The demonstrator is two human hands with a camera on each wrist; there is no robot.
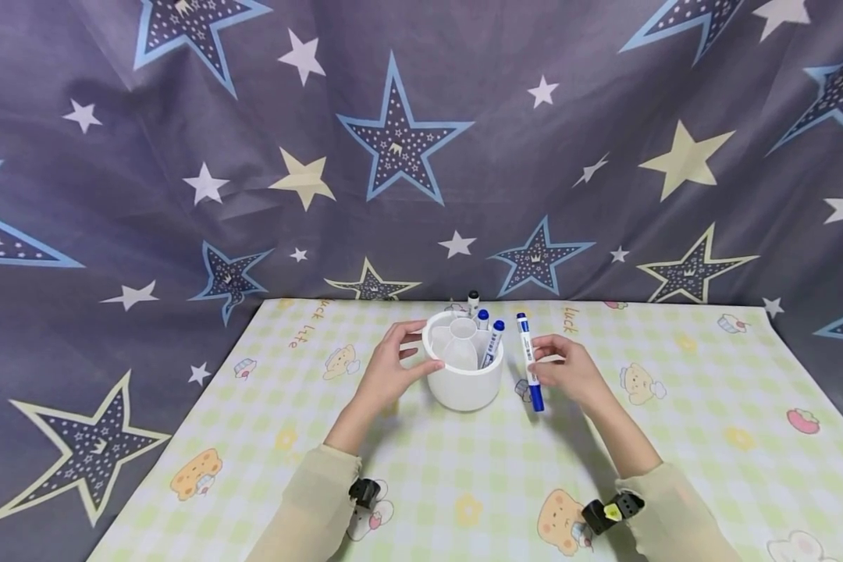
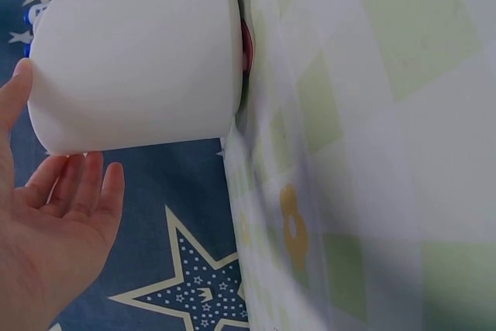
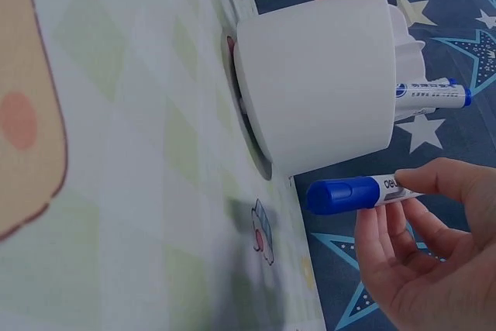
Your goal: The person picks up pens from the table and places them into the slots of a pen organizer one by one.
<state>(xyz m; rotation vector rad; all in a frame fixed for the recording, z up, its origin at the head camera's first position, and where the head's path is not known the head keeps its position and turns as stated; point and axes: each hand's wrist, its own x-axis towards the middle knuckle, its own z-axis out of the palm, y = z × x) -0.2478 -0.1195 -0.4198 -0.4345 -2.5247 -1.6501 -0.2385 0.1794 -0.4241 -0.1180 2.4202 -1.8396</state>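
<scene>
A white round pen holder (image 1: 465, 388) with inner compartments stands on the table. My left hand (image 1: 388, 368) holds it by its left side, thumb at the front of the rim and fingers farther back; the left wrist view shows the thumb and fingertips against the holder (image 2: 139, 60). Between thumb and fingers, my right hand (image 1: 567, 367) pinches a white marker with blue ends (image 1: 528, 355), just right of the holder and apart from it. The marker's thick blue cap (image 3: 341, 195) points down toward the table.
Two blue-capped markers (image 1: 495, 339) and a black-capped marker (image 1: 473, 303) stand in the holder's right and back compartments. A checked, cartoon-printed cloth (image 1: 464, 468) covers the table. Behind the table's far edge hangs a dark star-patterned curtain (image 1: 421, 226).
</scene>
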